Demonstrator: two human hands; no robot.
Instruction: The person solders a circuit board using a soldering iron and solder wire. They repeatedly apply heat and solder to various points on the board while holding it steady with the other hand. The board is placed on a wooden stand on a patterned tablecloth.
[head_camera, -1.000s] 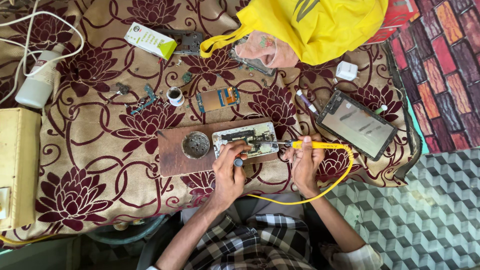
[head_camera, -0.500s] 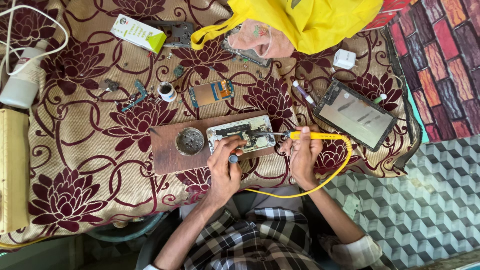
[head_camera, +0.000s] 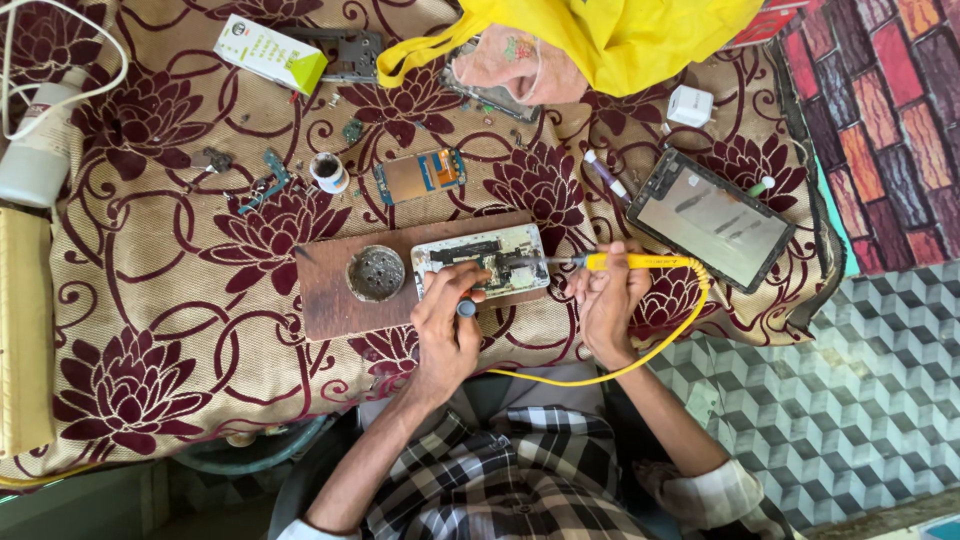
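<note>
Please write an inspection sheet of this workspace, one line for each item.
Surface: floral cloth; wooden board on it.
Job's things: opened phone on the board; yellow soldering iron.
Clutter: round tin, tablet, white box, yellow bag, small parts.
Grippers: left hand holds a small tool on the phone; right hand grips the iron.
Cables: yellow cord; white cable.
Surroundings: patterned floor tiles.

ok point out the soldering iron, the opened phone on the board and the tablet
soldering iron (head_camera: 640, 262), head view, on its yellow handle
opened phone (head_camera: 505, 252), head view, on the exposed inside near the middle
tablet (head_camera: 712, 218), head view, on the middle of its screen
</note>
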